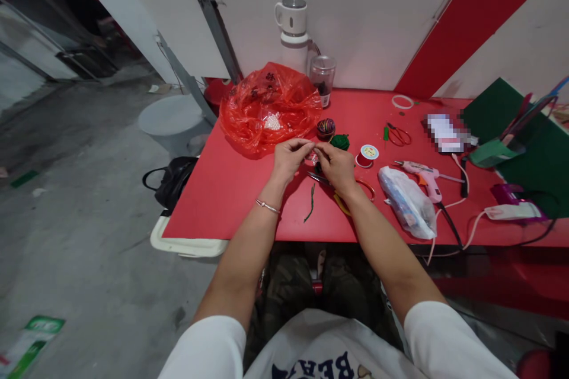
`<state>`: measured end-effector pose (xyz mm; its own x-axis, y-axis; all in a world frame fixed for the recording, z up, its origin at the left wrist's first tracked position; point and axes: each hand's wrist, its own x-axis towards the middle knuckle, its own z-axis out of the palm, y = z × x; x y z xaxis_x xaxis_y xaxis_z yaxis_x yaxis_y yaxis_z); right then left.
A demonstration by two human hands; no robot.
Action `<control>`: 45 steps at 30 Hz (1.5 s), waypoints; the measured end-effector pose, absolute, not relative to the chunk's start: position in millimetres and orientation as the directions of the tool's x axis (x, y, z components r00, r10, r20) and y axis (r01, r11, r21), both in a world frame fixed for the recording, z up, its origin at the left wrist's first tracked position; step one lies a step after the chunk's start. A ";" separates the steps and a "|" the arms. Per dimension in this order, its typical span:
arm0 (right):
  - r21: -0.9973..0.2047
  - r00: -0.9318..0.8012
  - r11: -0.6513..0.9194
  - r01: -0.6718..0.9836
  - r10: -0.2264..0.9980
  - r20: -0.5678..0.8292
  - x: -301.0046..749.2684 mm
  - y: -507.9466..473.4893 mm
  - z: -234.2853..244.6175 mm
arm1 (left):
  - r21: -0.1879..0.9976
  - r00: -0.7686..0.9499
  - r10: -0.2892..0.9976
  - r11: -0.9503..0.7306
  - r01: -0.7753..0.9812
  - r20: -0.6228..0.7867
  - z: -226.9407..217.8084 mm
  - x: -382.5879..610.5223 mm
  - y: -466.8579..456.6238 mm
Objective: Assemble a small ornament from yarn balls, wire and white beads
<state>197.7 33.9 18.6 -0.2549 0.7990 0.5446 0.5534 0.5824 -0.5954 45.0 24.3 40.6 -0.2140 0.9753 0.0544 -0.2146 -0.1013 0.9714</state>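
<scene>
My left hand (291, 159) and my right hand (336, 164) meet above the red table, fingertips pinched close together. What they pinch is too small to make out. A small cluster of clear, shiny pieces (313, 158) shows between and just below the fingers. Under my right hand lie scissors (316, 178) with their blades pointing left, partly hidden. A short green strand (310, 204) rests on the table nearer to me. Just beyond the hands are a ball of green yarn (340, 141), a multicoloured yarn ball (326, 128) and a spool of red thread (367, 156).
A red plastic bag (249, 112) holding pearly white beads (272, 121) spreads at the back left. Behind stand a clear jar (323, 74) and a white mug (293, 18). To the right are a clear plastic packet (406, 204), a pink glue gun (424, 177), cables and red-handled snips (399, 135).
</scene>
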 end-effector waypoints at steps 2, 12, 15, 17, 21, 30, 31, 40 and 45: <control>-0.608 -0.258 0.594 0.527 0.793 0.551 197.0 33.2 19.6 | 0.966 -0.226 0.972 -0.112 -0.232 0.058 41.8 45.4 23.4; -0.727 -0.195 0.567 0.386 0.821 0.537 192.8 30.8 25.5 | 0.947 -0.291 0.957 -0.107 -0.303 0.015 45.9 39.9 24.2; -0.722 -0.195 0.593 0.357 0.803 0.563 193.4 31.8 27.0 | 0.957 -0.259 0.966 -0.097 -0.273 0.024 45.4 39.0 23.7; -0.718 -0.194 0.608 0.339 0.792 0.580 193.6 33.0 27.0 | 0.968 -0.208 0.978 -0.076 -0.237 0.026 45.3 39.1 22.6; -0.737 -0.165 0.596 0.320 0.801 0.576 194.0 35.0 25.8 | 0.980 -0.103 0.994 -0.054 -0.191 0.035 45.6 40.2 20.5; -0.770 -0.150 0.558 0.309 0.828 0.540 192.2 33.8 25.2 | 0.963 -0.070 0.997 -0.048 -0.264 0.030 44.3 40.7 20.4; -0.769 -0.149 0.555 0.318 0.830 0.537 192.1 33.9 24.9 | 0.963 -0.071 0.997 -0.045 -0.264 0.027 44.1 40.6 20.5; -0.681 -0.130 0.576 0.452 0.798 0.589 192.9 31.7 24.5 | 0.951 -0.074 0.997 -0.028 -0.309 0.006 41.9 43.3 20.4; -0.679 -0.131 0.564 0.470 0.805 0.579 192.7 31.6 23.5 | 0.967 -0.112 0.993 -0.057 -0.250 0.030 43.1 46.0 19.1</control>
